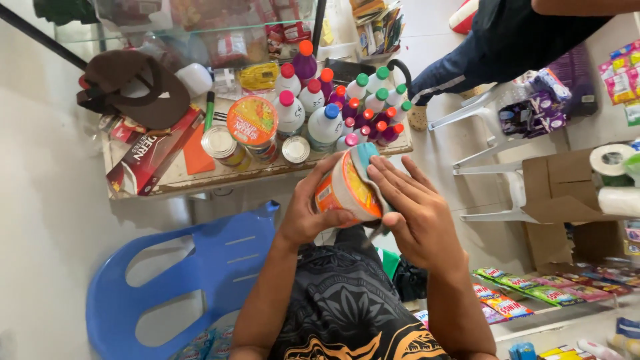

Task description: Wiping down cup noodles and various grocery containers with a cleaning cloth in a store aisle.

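Table (175, 179): wooden top above the hands, crowded with goods; the cup is held just below its near edge, not resting on it.
Chair (167, 280): blue plastic, lower left, beside the person's left arm.
Cap (133, 87): dark brown, upper left of the table.
Bottles (340, 103): cluster of white and purple ones with coloured caps, just above the cup.
Left hand (308, 210): curled round the cup's left side and base, thumb under it, fingers closed on it.
Right hand (417, 213): fingers nearly straight, spread flat over a cloth against the cup's right side; it presses rather than clasps.
Cup (347, 190): orange noodle cup, tipped on its side between both hands, lid end toward the right hand.
Cloth (367, 167): pale blue, draped over the cup's upper right edge, under the right fingertips.
Second cup (252, 121): same kind, upright on the table, up-left of the left hand.
Tins (220, 143): silver-topped, beside the second cup.
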